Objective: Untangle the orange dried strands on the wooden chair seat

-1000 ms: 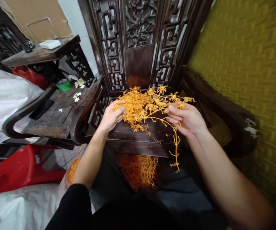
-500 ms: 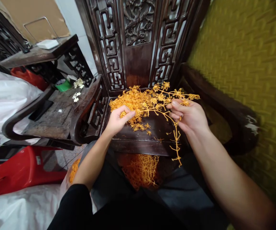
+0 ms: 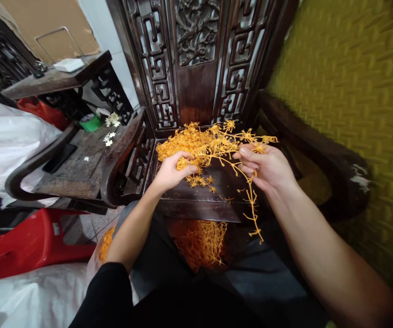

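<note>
My right hand [image 3: 270, 167] pinches a branching orange plastic flower stem [image 3: 251, 182] between thumb and fingers. The stem's tips spread left over the seat, and one bare branch hangs down past the seat's front edge. To the left, my left hand [image 3: 174, 171] has its thumb and fingers parted, close to the stem's left-hand tips. Behind and beside that hand lies a pile of small orange pieces [image 3: 182, 139] on the dark wooden chair seat [image 3: 223, 182]. Whether a small piece touches the left fingertips, I cannot tell.
Below the seat, between the legs, is a heap of orange stems [image 3: 203, 241]. A second wooden chair [image 3: 80, 177] at left bears green tape [image 3: 90, 122] and white flowers [image 3: 109, 136]. A red plastic stool [image 3: 35, 241] and white sacks [image 3: 15, 141] stand left; a yellow textured surface [image 3: 346, 91] rises right.
My left hand's pinch has opened, its thumb and fingers moving apart. My right hand and the orange stem have shifted slightly left, and the hanging branch has swung a little right.
</note>
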Tool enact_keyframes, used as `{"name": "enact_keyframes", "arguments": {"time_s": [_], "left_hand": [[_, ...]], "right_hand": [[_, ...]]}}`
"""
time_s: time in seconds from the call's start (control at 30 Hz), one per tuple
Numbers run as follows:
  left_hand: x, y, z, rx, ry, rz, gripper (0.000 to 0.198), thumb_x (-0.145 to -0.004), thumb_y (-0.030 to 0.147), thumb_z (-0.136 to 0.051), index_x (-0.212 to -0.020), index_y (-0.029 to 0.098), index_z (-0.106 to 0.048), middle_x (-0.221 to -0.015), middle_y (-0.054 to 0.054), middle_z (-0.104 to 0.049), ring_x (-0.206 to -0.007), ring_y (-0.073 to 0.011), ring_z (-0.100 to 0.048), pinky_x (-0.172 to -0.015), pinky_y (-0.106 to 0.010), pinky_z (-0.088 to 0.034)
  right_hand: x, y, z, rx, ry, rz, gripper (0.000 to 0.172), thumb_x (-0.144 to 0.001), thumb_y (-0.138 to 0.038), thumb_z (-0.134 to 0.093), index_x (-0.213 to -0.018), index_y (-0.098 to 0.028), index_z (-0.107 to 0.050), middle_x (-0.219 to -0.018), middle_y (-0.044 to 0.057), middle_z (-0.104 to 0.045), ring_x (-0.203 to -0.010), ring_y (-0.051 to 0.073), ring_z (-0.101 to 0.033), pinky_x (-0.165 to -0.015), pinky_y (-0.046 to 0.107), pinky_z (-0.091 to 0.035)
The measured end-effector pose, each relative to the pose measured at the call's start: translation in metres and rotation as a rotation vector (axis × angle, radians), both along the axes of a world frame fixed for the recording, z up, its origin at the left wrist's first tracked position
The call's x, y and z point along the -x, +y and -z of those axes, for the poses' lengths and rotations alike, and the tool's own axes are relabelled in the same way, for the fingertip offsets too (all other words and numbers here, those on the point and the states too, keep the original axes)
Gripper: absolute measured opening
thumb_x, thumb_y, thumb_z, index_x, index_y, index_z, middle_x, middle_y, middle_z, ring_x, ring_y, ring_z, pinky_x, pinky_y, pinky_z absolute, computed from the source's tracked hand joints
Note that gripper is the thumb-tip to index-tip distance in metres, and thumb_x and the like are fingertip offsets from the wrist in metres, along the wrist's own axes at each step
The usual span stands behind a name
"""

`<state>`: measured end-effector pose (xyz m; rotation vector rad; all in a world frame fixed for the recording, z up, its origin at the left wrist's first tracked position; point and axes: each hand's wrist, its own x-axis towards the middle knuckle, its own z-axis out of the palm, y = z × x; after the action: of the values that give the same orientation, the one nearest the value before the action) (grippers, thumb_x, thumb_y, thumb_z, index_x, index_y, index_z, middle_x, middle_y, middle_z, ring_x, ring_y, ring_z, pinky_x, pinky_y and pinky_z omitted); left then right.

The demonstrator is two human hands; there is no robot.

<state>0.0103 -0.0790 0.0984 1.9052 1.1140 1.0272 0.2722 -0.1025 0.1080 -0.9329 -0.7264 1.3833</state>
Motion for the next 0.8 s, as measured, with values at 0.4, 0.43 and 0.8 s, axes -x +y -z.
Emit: {"name": "enact_keyframes", "arguments": {"time_s": [0.4,0.43,0.8], "left_hand": [[0.001,0.003,0.005,-0.187,0.084,0.087,0.038,-0.078,0.044,-0.083,-0.110,0.023,-0.077,-0.111,-0.009,-0.077,-0.102,-0.0233,-0.071,-0.098,-0.038,-0.052],[0.000,0.002,0.006,-0.207,0.109,0.103,0.036,-0.079,0.044,-0.082,-0.109,0.023,-0.077,-0.108,-0.008,-0.077,-0.099,-0.0227,-0.071,-0.095,-0.037,-0.052],[0.008,-0.001,-0.011,-0.301,0.382,0.293,0.037,-0.102,0.040,-0.053,-0.079,0.015,-0.069,-0.074,-0.003,-0.068,-0.069,-0.0136,-0.060,-0.070,-0.027,-0.043]], "right_hand": [[0.005,-0.001,0.000,0.010,0.023,-0.044,0.020,-0.059,-0.015,-0.089,-0.070,-0.013,-0.072,-0.069,0.010,-0.074,-0.040,0.000,-0.029,-0.034,0.016,-0.026],[0.005,-0.002,-0.001,0.013,0.023,-0.043,0.020,-0.059,-0.015,-0.089,-0.070,-0.013,-0.072,-0.069,0.010,-0.074,-0.040,0.000,-0.029,-0.034,0.016,-0.026],[0.011,-0.001,0.000,0.019,-0.127,0.063,0.023,-0.058,-0.019,-0.090,-0.070,-0.014,-0.071,-0.064,0.009,-0.072,-0.040,0.003,-0.035,-0.035,0.018,-0.027]]}}
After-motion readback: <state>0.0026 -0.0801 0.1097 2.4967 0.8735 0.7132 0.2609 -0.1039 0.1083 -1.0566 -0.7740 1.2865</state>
